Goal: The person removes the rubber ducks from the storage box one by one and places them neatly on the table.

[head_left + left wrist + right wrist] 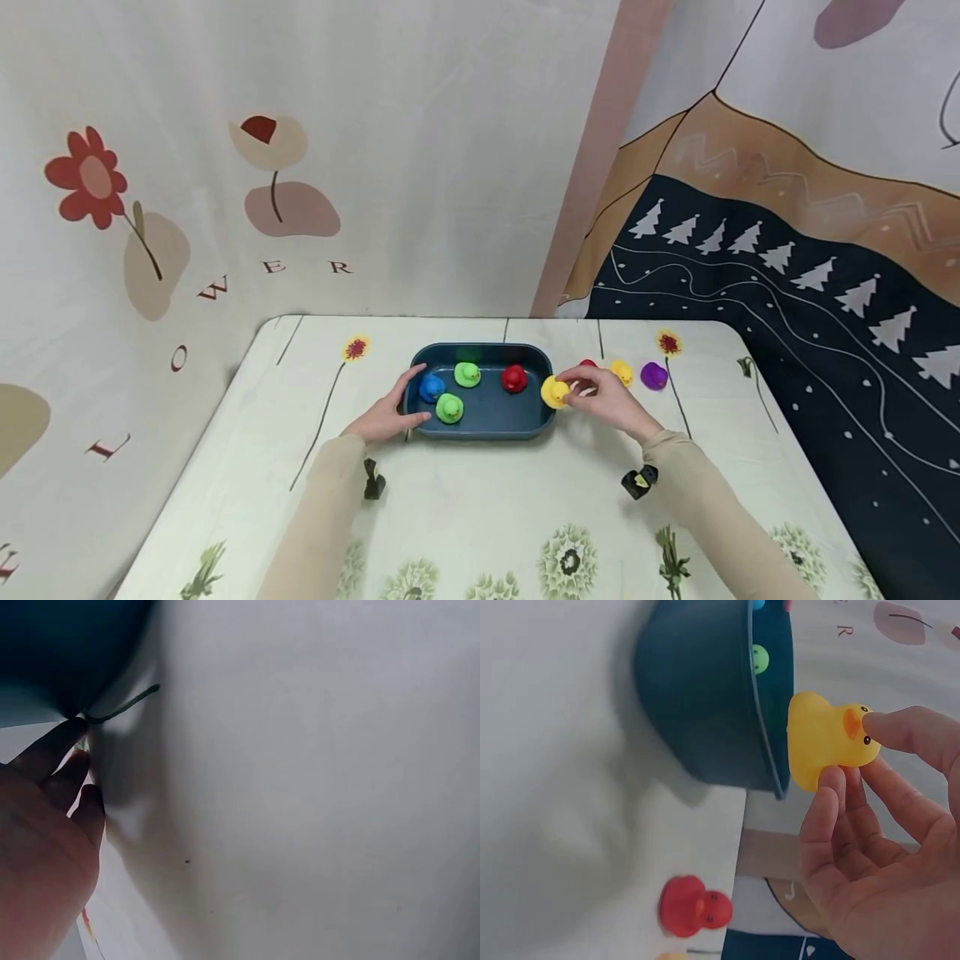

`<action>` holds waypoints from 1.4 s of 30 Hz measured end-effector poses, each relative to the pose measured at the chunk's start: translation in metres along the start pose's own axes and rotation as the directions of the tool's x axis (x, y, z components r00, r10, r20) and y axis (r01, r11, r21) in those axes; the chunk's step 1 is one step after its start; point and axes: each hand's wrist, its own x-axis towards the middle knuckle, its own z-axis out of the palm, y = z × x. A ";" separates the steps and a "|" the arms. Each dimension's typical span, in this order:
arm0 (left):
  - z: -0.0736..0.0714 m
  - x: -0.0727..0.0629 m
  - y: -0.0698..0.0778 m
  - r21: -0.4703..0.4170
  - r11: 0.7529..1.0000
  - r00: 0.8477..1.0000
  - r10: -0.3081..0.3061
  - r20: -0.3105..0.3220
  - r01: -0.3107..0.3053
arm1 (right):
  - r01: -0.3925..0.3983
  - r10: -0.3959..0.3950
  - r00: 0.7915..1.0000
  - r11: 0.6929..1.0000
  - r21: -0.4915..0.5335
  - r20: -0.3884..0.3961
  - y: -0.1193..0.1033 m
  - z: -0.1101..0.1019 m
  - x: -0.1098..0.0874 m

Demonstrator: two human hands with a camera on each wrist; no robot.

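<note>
A dark blue tray [480,433] holds a blue duck [432,388], a green duck [467,375], another green duck [449,408] and a red duck [513,378]. My left hand [386,414] grips the tray's left end, thumb at the near rim and fingers farther back. In the left wrist view, fingertips [75,727] touch the tray's outer side. Over the right rim, my right hand [603,398] pinches a yellow rubber duck [817,739] by its head between thumb and fingers. The tray's far right corner lies behind that duck in the right wrist view.
Right of the tray, behind the right hand, sit a partly hidden red duck [690,906], a yellow duck [621,372] and a purple duck [654,376]. A flower-printed cloth covers the table [465,500]. Printed curtains hang behind it.
</note>
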 end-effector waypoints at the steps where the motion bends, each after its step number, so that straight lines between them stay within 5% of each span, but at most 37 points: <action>1: 0.000 0.001 -0.001 -0.001 1.000 1.000 0.001 0.003 -0.001 | 0.002 -0.002 1.000 1.000 -0.009 0.001 0.005 -0.002 0.000; 30: -0.001 0.002 -0.001 -0.012 1.000 1.000 0.017 0.023 -0.017 | -0.094 0.087 0.994 0.987 -0.129 -0.062 0.069 -0.054 -0.026; 42: -0.001 0.000 0.000 -0.018 1.000 1.000 0.012 0.027 -0.011 | -0.230 0.216 0.971 0.964 -0.135 -0.106 0.093 -0.067 -0.040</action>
